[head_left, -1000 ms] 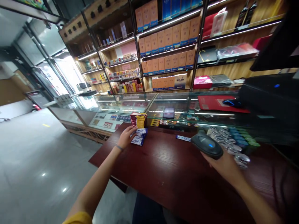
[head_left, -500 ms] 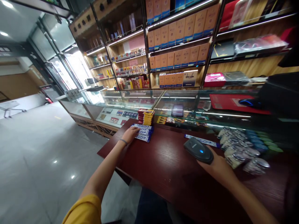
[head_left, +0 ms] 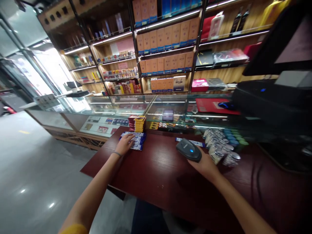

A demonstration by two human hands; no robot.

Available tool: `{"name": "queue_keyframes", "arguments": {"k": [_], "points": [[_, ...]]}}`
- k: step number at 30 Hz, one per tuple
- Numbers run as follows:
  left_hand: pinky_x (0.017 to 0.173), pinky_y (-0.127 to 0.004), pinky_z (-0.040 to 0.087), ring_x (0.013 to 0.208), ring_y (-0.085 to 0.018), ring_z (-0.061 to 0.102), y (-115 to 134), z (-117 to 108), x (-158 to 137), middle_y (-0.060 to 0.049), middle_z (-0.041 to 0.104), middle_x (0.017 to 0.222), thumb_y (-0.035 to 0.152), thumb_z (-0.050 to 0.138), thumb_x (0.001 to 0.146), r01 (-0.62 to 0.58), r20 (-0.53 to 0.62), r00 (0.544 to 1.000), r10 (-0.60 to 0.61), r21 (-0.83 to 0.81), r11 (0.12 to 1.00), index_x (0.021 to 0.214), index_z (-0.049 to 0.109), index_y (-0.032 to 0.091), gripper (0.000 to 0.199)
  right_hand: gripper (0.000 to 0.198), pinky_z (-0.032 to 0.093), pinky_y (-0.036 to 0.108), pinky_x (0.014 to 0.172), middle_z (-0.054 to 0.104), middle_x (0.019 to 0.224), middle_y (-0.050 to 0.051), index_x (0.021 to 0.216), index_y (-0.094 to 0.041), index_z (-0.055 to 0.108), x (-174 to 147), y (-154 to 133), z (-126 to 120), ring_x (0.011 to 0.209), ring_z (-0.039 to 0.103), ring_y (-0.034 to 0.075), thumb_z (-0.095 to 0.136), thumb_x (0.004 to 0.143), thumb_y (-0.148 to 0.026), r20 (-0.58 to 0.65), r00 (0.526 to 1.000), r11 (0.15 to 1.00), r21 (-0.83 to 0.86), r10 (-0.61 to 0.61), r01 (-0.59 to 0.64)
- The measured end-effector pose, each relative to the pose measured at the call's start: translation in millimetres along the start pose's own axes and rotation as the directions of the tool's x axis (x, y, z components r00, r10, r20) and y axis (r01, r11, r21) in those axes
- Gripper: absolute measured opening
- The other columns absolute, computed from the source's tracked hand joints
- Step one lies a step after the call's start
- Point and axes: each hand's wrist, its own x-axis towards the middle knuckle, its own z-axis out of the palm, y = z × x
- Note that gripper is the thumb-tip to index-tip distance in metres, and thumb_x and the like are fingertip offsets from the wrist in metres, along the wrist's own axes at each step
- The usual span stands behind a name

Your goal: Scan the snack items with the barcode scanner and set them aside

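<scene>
Wrapped around a black handheld barcode scanner [head_left: 188, 150] with a lit blue light, the right hand [head_left: 204, 165] has a firm grasp, while the left hand [head_left: 125, 144] rests its fingers on blue-and-white packets [head_left: 138, 143]; whether it pinches one cannot be told. Those packets lie in overlapping rows near the left end of the dark red wooden desk [head_left: 146, 175], just in front of neat stacks of red and yellow packets [head_left: 136, 125]. One blue-and-white stick packet [head_left: 195, 142] lies apart from them, beyond the scanner and near the silver-lidded jars [head_left: 216, 146]. Judging by the layout, things look partway along: the red and yellow stacks are squared up and the jars stand grouped, with blue-topped and green-topped containers [head_left: 235, 137] in rows beside them. The blue-and-white rows seem less settled, being under the fingers, and the lone packet is not gathered with them. No scan result can be read from here.
</scene>
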Motion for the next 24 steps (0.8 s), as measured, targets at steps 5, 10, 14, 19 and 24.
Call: {"name": "queue_keyframes", "arguments": {"k": [5, 10, 14, 19, 24], "points": [[0.103, -0.044, 0.051, 0.115, -0.024, 0.062, 51, 22, 26, -0.010, 0.066, 0.121, 0.028, 0.050, 0.099, -0.094, -0.126, 0.989, 0.079, -0.115, 0.989, 0.124, 0.067, 0.024, 0.031, 0.058, 0.054, 0.041, 0.089, 0.077, 0.107, 0.008, 0.133, -0.024, 0.053, 6, 10, -6, 0.106, 0.071, 0.032, 0.067, 0.077, -0.034, -0.052, 0.998, 0.999, 0.024, -0.028, 0.030], [0.103, -0.043, 0.052, 0.114, -0.022, 0.062, 104, 60, 52, -0.009, 0.066, 0.122, 0.025, 0.049, 0.100, -0.160, -0.161, 0.979, 0.127, -0.209, 0.965, 0.125, 0.066, 0.023, 0.031, 0.048, 0.053, 0.042, 0.093, 0.074, 0.115, 0.010, 0.124, -0.023, 0.057, 10, 20, -16, 0.105, 0.071, 0.029, 0.068, 0.079, -0.033, -0.128, 0.991, 0.996, 0.078, -0.036, 0.047], [0.105, -0.043, 0.051, 0.117, -0.021, 0.061, 142, 93, 71, -0.009, 0.066, 0.123, 0.022, 0.050, 0.099, -0.212, -0.159, 0.972, 0.171, -0.296, 0.931, 0.126, 0.066, 0.024, 0.032, 0.048, 0.056, 0.040, 0.086, 0.075, 0.112, 0.009, 0.125, -0.022, 0.059, 10, 22, -27, 0.099, 0.072, 0.027, 0.069, 0.080, -0.037, -0.203, 0.979, 0.991, 0.132, -0.011, 0.038], [0.104, -0.044, 0.052, 0.116, -0.023, 0.061, 185, 134, 92, -0.010, 0.066, 0.123, 0.021, 0.054, 0.097, -0.223, -0.164, 0.971, 0.173, -0.379, 0.898, 0.125, 0.067, 0.023, 0.031, 0.041, 0.059, 0.041, 0.074, 0.076, 0.092, 0.008, 0.114, -0.021, 0.064, 9, 17, -42, 0.090, 0.073, 0.030, 0.070, 0.078, -0.041, -0.279, 0.959, 0.988, 0.151, 0.056, -0.013], [0.106, -0.045, 0.051, 0.119, -0.024, 0.061, 212, 170, 106, -0.011, 0.066, 0.126, 0.019, 0.060, 0.093, -0.181, -0.072, 0.983, 0.166, -0.414, 0.892, 0.126, 0.066, 0.021, 0.034, 0.046, 0.059, 0.039, 0.069, 0.076, 0.087, 0.008, 0.117, -0.021, 0.065, 10, 19, -51, 0.084, 0.074, 0.029, 0.070, 0.077, -0.043, -0.313, 0.945, 0.986, 0.162, 0.095, -0.046]]}}
